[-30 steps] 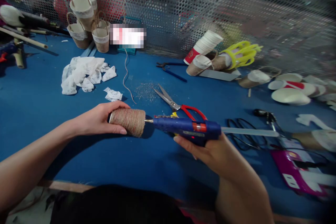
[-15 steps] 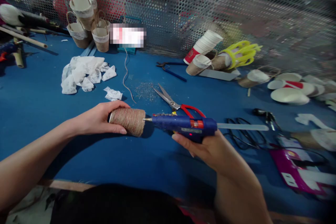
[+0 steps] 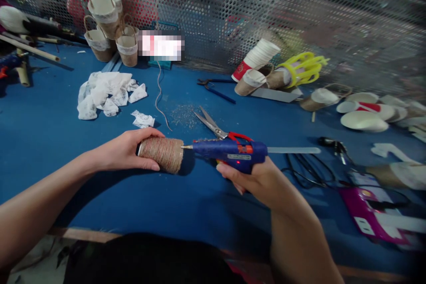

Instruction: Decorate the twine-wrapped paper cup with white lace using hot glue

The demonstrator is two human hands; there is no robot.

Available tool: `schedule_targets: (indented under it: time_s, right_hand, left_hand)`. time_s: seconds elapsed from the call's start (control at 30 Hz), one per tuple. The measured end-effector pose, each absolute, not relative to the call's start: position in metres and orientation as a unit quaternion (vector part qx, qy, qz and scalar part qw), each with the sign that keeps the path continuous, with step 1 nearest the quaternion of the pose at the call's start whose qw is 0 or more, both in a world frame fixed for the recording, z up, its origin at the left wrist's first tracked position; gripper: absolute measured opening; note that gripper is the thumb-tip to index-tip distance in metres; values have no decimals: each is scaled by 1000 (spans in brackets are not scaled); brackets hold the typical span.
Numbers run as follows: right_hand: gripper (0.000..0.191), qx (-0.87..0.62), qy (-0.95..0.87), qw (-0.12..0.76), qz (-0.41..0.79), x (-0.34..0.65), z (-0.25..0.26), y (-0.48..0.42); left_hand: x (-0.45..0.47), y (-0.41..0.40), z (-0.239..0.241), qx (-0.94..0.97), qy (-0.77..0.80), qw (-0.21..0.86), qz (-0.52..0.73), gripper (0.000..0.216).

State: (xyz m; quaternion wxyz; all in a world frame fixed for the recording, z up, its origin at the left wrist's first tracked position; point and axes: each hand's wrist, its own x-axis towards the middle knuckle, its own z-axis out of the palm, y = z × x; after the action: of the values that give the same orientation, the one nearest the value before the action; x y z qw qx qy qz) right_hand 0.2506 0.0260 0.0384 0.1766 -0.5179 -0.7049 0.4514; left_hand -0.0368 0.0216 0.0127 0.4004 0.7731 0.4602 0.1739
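My left hand (image 3: 128, 151) is wrapped round a twine-covered paper cup (image 3: 161, 154), which lies on its side with its base to the right. In my right hand (image 3: 256, 179) is a blue glue gun (image 3: 229, 153), held level, with a clear glue stick (image 3: 294, 150) jutting from its back. The gun's metal nozzle is at the edge of the cup's base; whether it touches I cannot tell. Just behind the gun lie open scissors (image 3: 216, 128) with red handles, partly hidden by it. A loose cord (image 3: 159, 93) trails down behind the cup.
Crumpled white lace pieces (image 3: 103, 91) lie at left, below several small handled baskets (image 3: 128, 49). Pliers (image 3: 216, 88), stacked paper cups (image 3: 261, 55) and a yellow plastic piece (image 3: 306, 69) are at the back. Black cable (image 3: 309, 171) and a purple packet (image 3: 362, 213) lie at right.
The glue gun in my right hand has shifted slightly left and up, its nozzle moving along the cup base's edge. My left hand and the cup stay nearly still.
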Motion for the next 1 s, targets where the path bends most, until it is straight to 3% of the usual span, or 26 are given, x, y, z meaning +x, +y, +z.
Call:
schedule_targets:
  time_s: [0.73,1.0]
  right_hand:
    - [26,-479,-656,171,558,249,39,31]
    - [25,-470,-682,182,529,257,35,26]
  left_hand:
    - [-38,21,11,790,446,373,194,53]
    - [-39,19,13,798,452,331,220,53]
